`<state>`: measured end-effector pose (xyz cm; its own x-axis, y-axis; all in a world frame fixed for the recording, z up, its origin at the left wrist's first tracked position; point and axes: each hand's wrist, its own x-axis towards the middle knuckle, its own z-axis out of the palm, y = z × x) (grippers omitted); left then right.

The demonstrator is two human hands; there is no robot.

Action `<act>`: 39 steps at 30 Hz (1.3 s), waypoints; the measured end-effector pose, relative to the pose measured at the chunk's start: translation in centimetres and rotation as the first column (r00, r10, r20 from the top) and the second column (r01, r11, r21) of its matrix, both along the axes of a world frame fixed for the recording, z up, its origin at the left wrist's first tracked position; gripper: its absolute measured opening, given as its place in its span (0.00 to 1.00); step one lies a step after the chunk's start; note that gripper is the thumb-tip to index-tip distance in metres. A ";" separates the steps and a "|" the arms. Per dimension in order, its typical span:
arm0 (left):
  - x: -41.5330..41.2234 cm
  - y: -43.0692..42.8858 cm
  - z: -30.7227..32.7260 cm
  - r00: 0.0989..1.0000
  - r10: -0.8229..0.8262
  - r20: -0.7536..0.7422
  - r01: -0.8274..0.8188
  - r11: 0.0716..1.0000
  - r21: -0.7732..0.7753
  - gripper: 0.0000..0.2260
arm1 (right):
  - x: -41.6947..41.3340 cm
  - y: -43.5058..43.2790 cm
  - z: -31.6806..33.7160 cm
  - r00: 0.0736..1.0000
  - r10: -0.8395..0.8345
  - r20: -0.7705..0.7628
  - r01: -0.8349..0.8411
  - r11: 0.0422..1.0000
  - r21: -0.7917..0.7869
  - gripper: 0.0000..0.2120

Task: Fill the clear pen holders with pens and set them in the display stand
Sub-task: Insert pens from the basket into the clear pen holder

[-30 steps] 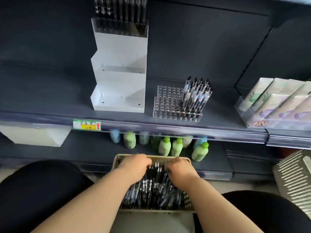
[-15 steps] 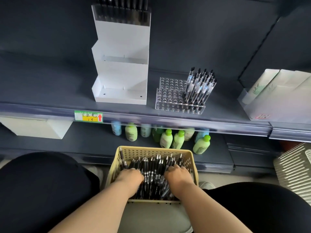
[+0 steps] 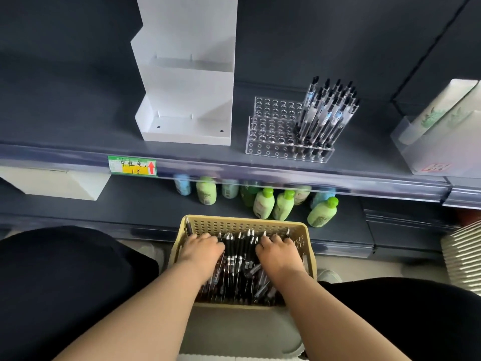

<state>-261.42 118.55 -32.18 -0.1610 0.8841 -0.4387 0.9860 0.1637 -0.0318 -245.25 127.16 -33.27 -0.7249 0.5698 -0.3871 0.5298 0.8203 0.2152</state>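
The left hand (image 3: 201, 252) and right hand (image 3: 277, 254) are being pressed, fingers bent, into pens (image 3: 238, 259) lying lengthwise away from the body in the basket (image 3: 242, 223), any grip hidden, with the clear pen holder (image 3: 273, 136) on the shelf (image 3: 364, 155) above, nearer the right.

Dark grey shelving (image 3: 312, 35) rises beyond the left hand (image 3: 201, 252). Green-and-yellow price label (image 3: 132, 166) on the upper shelf rail, above-left of that hand. Green bottles (image 3: 264, 203) just beyond the right hand (image 3: 278, 254). Pale floor (image 3: 364, 267) to its right.

A perforated beige basket (image 3: 242, 225) holds black pens (image 3: 238, 259); the stepped stand (image 3: 187, 82) is white, the bottles (image 3: 264, 203) pale green.
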 end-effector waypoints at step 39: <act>0.4 9.6 15.8 0.728 -0.153 0.668 -0.599 0.331 0.729 0.07 | -2.0 7.4 20.9 -0.262 -0.409 -0.874 0.089 0.892 -0.444 0.15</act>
<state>-261.07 128.15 -16.33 -0.5011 0.7258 0.4713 0.6303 -0.0671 0.7735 -247.28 134.55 -12.34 -0.1311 0.8797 0.4571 0.1409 0.4729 -0.8698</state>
